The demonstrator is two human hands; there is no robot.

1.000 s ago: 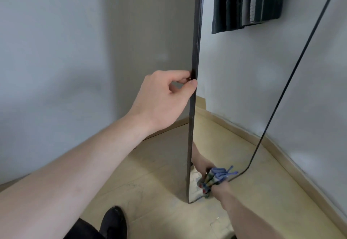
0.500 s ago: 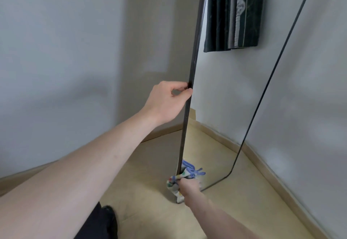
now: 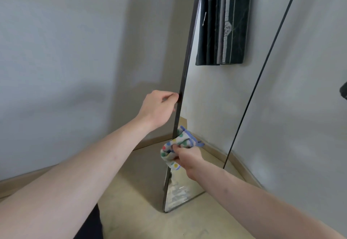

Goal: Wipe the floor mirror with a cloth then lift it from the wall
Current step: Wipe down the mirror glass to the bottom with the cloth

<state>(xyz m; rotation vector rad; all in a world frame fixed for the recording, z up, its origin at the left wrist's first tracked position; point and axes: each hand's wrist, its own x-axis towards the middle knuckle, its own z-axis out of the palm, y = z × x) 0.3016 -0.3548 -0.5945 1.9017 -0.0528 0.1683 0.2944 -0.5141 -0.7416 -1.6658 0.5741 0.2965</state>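
Surroundings: grey wall (image 3: 56,51), beige floor (image 3: 131,210), dark hanging fabric (image 3: 221,22) reflected in the glass. Floor mirror (image 3: 216,107): black-framed, standing on its lower corner. Left hand (image 3: 159,109) pinches the frame edge; right hand (image 3: 187,159) grips dotted cloth (image 3: 177,144) against that edge.

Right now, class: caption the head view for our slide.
Left hand grips the floor mirror's edge; right hand holds a dotted cloth against it.

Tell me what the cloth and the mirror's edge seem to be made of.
Cloth: soft woven or terry fabric, white with coloured dots, judging by its bunched folds. Mirror edge: thin dark strip, matte, probably painted metal, perhaps plastic.
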